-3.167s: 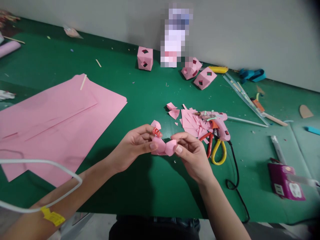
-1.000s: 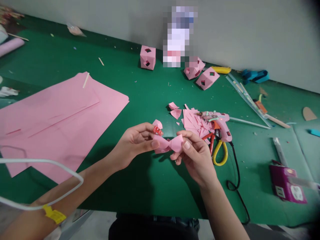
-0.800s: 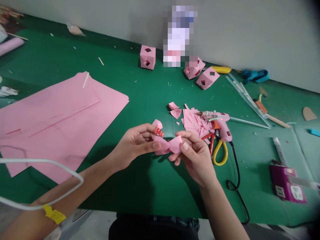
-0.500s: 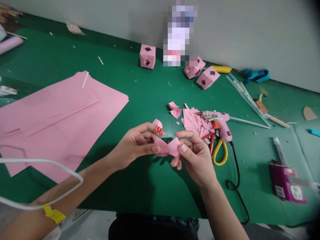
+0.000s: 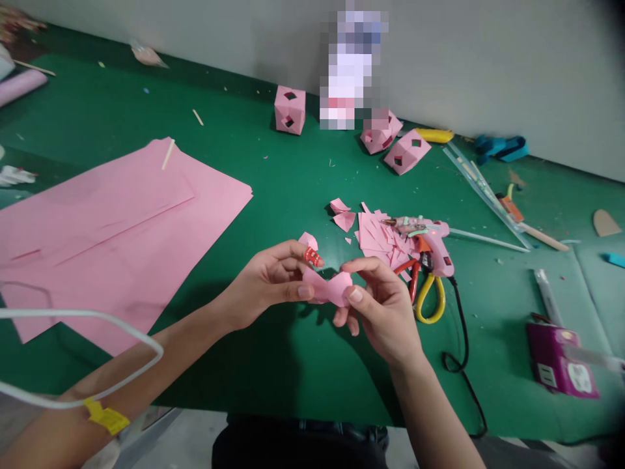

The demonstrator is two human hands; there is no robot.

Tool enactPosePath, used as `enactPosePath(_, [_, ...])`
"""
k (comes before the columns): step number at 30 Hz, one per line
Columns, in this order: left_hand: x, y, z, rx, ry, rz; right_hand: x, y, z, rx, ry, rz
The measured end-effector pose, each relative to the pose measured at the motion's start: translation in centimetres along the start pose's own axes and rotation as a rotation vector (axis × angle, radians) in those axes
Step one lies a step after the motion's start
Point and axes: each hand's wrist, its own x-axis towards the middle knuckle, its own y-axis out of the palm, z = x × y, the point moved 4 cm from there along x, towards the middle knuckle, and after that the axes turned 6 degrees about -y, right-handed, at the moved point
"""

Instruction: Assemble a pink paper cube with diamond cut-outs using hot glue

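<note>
A small folded pink paper piece (image 5: pixel 328 288) is held between both hands above the green table. My left hand (image 5: pixel 280 280) pinches its left end, with a red wrap on one finger. My right hand (image 5: pixel 378 296) grips the right end between thumb and fingers. Just behind my left fingers lies another pink piece (image 5: pixel 308 240). Two curled pink pieces (image 5: pixel 344 221) rest farther back, beside a pile of pink paper strips (image 5: pixel 375 238). A pink glue gun (image 5: pixel 439 247) lies across the pile, to the right of the hands.
Large pink sheets (image 5: pixel 195 228) cover the left of the green table (image 5: pixel 234 365). Pink paper cubes (image 5: pixel 290 111) stand near the wall. Yellow-handled scissors (image 5: pixel 430 299), a black cord (image 5: pixel 466 332) and a purple box (image 5: pixel 559 358) are at right. A white cable loop (image 5: pixel 122 319) crosses above my left forearm.
The right half of the held paper has turned slightly, and its two parts now look closer together. My right thumb has shifted a little left and down.
</note>
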Motion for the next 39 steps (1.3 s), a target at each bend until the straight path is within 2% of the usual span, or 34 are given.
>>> enactPosePath(10, [0.1,0.0,-0.5,-0.042,-0.067,0.034,0.0,-0.4,-0.4,-0.122,0.063,0.019])
enactPosePath(15, [0.0,-0.2,-0.3,-0.098,-0.087,-0.042,0.3,-0.3,-0.4,-0.048,0.082,0.048])
enactPosePath(23, [0.2,0.8,1.1,-0.175,-0.052,0.054,0.4,0.9,-0.5,0.288,0.124,0.091])
enactPosePath(29, [-0.3,1.5,1.0,-0.127,-0.083,0.032,0.4,0.6,-0.8,0.3,0.105,0.068])
enactPosePath(32, [-0.6,1.7,0.8,-0.094,-0.143,0.011,0.5,0.7,-0.7,0.301,0.108,0.07])
enactPosePath(36, [-0.8,1.7,0.9,-0.053,-0.212,0.086,0.5,0.8,-0.5,0.285,0.075,0.039])
enactPosePath(39, [-0.9,1.5,1.0,-0.011,-0.225,0.086,0.5,0.7,-0.3,0.248,0.056,0.01])
